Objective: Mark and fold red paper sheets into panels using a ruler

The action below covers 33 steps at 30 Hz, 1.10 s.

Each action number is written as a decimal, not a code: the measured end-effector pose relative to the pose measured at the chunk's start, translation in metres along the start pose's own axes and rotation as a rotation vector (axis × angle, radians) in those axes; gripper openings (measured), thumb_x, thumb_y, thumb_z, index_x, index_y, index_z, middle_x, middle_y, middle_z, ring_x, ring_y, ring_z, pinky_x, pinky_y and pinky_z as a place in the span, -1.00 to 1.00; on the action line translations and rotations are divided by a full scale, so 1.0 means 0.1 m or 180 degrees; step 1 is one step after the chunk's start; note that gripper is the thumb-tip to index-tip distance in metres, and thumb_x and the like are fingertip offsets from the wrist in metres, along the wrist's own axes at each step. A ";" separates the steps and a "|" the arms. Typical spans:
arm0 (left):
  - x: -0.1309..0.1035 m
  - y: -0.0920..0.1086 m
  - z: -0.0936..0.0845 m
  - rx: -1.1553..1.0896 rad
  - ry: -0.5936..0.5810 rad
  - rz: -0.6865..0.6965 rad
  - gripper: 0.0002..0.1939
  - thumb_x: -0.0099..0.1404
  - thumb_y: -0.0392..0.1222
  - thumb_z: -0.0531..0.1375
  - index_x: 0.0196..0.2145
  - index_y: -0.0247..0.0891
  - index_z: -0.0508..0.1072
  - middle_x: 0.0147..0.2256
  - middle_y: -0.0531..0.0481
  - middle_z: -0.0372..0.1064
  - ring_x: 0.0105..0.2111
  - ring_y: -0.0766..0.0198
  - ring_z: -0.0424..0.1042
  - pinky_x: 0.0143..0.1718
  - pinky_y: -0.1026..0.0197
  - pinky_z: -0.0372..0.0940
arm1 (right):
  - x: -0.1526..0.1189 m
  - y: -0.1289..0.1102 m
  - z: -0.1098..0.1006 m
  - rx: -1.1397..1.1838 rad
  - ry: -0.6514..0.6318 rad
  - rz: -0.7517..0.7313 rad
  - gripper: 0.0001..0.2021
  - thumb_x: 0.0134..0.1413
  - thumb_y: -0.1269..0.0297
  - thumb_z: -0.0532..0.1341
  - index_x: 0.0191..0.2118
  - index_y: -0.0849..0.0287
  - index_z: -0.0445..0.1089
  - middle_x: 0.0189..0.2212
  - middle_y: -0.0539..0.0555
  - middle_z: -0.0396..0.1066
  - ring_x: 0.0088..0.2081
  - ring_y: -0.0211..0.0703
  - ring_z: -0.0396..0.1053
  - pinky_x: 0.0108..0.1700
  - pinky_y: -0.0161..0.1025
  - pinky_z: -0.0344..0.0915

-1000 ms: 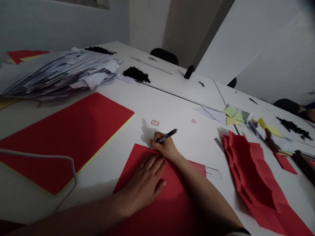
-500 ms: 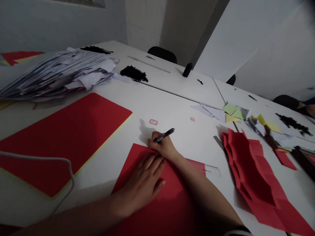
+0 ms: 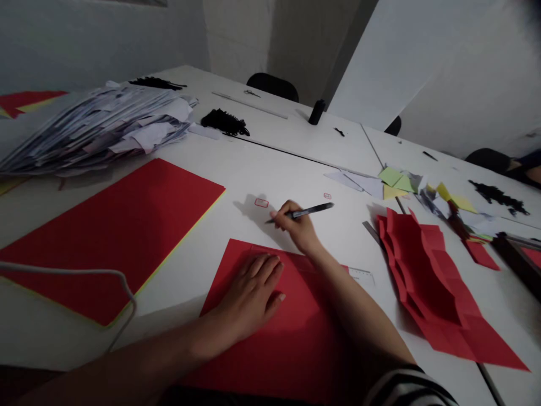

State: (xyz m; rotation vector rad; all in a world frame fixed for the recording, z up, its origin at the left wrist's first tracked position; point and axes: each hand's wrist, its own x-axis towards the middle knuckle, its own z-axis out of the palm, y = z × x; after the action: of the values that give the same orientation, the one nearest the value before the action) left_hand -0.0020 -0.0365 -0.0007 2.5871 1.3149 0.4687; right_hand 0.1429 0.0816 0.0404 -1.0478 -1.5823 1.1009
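Note:
My left hand [image 3: 252,296] lies flat, fingers stretched out, on a red sheet of paper [image 3: 287,361] in front of me. Beneath that hand and across the sheet's top edge lies a clear ruler [image 3: 361,274]; its marked right end sticks out past the paper. My right hand [image 3: 298,225] grips a dark pen [image 3: 315,209] just beyond the sheet's far edge. The pen's tip points left, over the white table, near a small red-bordered sticker [image 3: 261,203]. Whether the tip touches the table I cannot tell.
A red stack with yellow edges [image 3: 127,237] lies left, crossed by a grey cable [image 3: 84,270]. Behind it is a heap of papers [image 3: 114,127]. Folded red paper [image 3: 426,282] stands right. Black cords [image 3: 224,122] and a black cylinder [image 3: 316,112] sit farther back.
My right hand has lifted the pen off the red sheet's top edge and moved right and away from me. The pen now leans flatter. My left hand stays on the sheet.

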 end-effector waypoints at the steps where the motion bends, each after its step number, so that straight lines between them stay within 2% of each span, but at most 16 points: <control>1: 0.01 0.00 -0.01 0.0014 -0.0029 0.0014 -0.50 0.36 -0.09 0.06 0.20 -0.31 0.22 0.20 -0.19 0.19 0.19 -0.07 0.14 0.18 -0.16 0.16 | -0.03 -0.06 -0.12 0.0040 0.0136 -0.0110 -0.72 -0.01 0.03 0.29 -0.48 0.12 0.30 -0.57 -0.07 0.33 -0.50 -0.28 0.24 -0.41 -0.31 0.22; 4: 0.06 0.00 -0.03 -0.0014 -0.0043 0.0068 -0.52 0.37 -0.09 0.06 0.18 -0.32 0.23 0.21 -0.21 0.17 0.20 -0.06 0.12 0.21 -0.15 0.11 | -0.29 -0.17 -0.52 -0.0173 0.0058 -0.0184 -0.73 0.01 0.02 0.31 -0.30 0.13 0.42 -0.45 -0.01 0.43 -0.46 -0.27 0.33 -0.37 -0.27 0.30; 7: 0.13 -0.02 -0.07 -0.0199 -0.0061 0.0215 -0.56 0.38 -0.07 0.07 0.14 -0.31 0.24 0.19 -0.21 0.16 0.19 -0.01 0.13 0.22 -0.08 0.10 | -0.72 -0.12 -0.89 -0.1017 -0.0103 -0.0005 -0.75 0.13 0.04 0.24 -0.22 0.11 0.48 -0.35 0.05 0.50 -0.36 -0.20 0.44 -0.26 -0.20 0.37; 10: 0.18 -0.04 -0.13 -0.0254 0.0093 0.0238 -0.56 0.39 -0.08 0.05 0.15 -0.32 0.23 0.22 -0.23 0.06 0.19 0.01 0.14 0.20 -0.02 0.13 | -1.14 -0.01 -1.13 -0.1842 -0.0190 -0.0156 -0.80 0.20 0.12 0.19 -0.16 0.05 0.49 -0.22 0.06 0.50 -0.18 -0.13 0.46 -0.09 -0.13 0.36; 13: 0.21 -0.05 -0.22 0.0047 0.0332 0.0109 -0.57 0.40 -0.07 0.04 0.13 -0.34 0.26 0.15 -0.24 0.14 0.14 0.00 0.19 0.18 -0.03 0.15 | -1.39 0.09 -1.27 -0.2209 -0.0272 -0.0397 -0.78 0.23 0.20 0.18 -0.05 0.06 0.46 -0.16 0.10 0.48 -0.10 -0.10 0.42 -0.03 -0.09 0.34; 18: 0.15 -0.02 -0.28 0.0833 0.0166 -0.0264 -0.47 0.36 0.05 0.04 0.17 -0.32 0.24 0.03 -0.30 0.22 0.01 -0.14 0.26 -0.01 -0.15 0.26 | -1.45 0.17 -1.36 -0.2489 -0.0280 -0.0538 -0.74 0.23 0.22 0.19 0.01 0.07 0.41 -0.10 0.12 0.47 0.01 -0.05 0.36 0.06 -0.04 0.30; 21: 0.11 -0.02 -0.21 0.1021 0.0074 -0.0394 -0.42 0.34 0.12 0.03 0.16 -0.32 0.25 0.02 -0.34 0.23 -0.01 -0.21 0.27 -0.08 -0.18 0.28 | -1.42 0.18 -1.35 -0.2556 -0.0331 -0.0595 -0.74 0.25 0.21 0.18 0.03 0.04 0.40 -0.09 0.09 0.48 0.03 -0.08 0.34 0.06 -0.11 0.29; 23: 0.12 -0.05 -0.15 0.0944 0.0102 -0.0379 -0.42 0.35 0.13 0.00 0.16 -0.33 0.26 0.03 -0.35 0.23 0.01 -0.23 0.25 -0.04 -0.20 0.26 | -1.41 0.18 -1.32 -0.2626 -0.0390 -0.0611 -0.75 0.27 0.26 0.15 0.03 0.03 0.40 -0.08 0.09 0.48 0.02 -0.08 0.34 0.04 -0.13 0.29; 26: 0.16 -0.12 -0.08 0.0639 0.0212 -0.0210 -0.44 0.37 0.11 -0.03 0.14 -0.33 0.30 0.07 -0.35 0.23 0.08 -0.21 0.22 0.08 -0.19 0.18 | -1.42 0.15 -1.27 -0.2939 -0.0420 -0.0546 -0.71 0.28 0.41 0.10 0.05 0.05 0.40 -0.08 0.12 0.49 -0.02 -0.04 0.35 -0.04 -0.11 0.30; 29: 0.22 -0.21 -0.09 0.0497 0.0207 -0.0034 -0.51 0.40 0.04 -0.05 0.12 -0.30 0.35 0.14 -0.29 0.25 0.14 -0.12 0.18 0.14 -0.15 0.13 | -1.41 0.14 -1.23 -0.3383 -0.0472 -0.0490 -0.65 0.26 0.50 0.06 0.09 0.14 0.38 -0.10 0.19 0.50 -0.09 0.00 0.37 -0.10 -0.10 0.30; 33: 0.30 -0.30 -0.21 0.0547 0.0066 -0.0291 -0.62 0.40 -0.13 -0.01 0.09 -0.06 0.41 0.23 -0.07 0.18 0.18 -0.08 0.14 0.10 -0.18 0.14 | -1.32 0.19 -1.22 -0.3775 -0.0234 -0.0316 -0.63 0.16 0.57 0.07 0.05 0.24 0.39 -0.20 0.25 0.52 -0.16 0.04 0.40 -0.18 -0.12 0.31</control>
State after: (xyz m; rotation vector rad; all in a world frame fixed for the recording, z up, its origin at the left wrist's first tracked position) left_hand -0.0158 0.0057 0.0152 2.6490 1.5360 0.3835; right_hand 0.2925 -0.0170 0.0175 -1.6219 -2.3591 0.0128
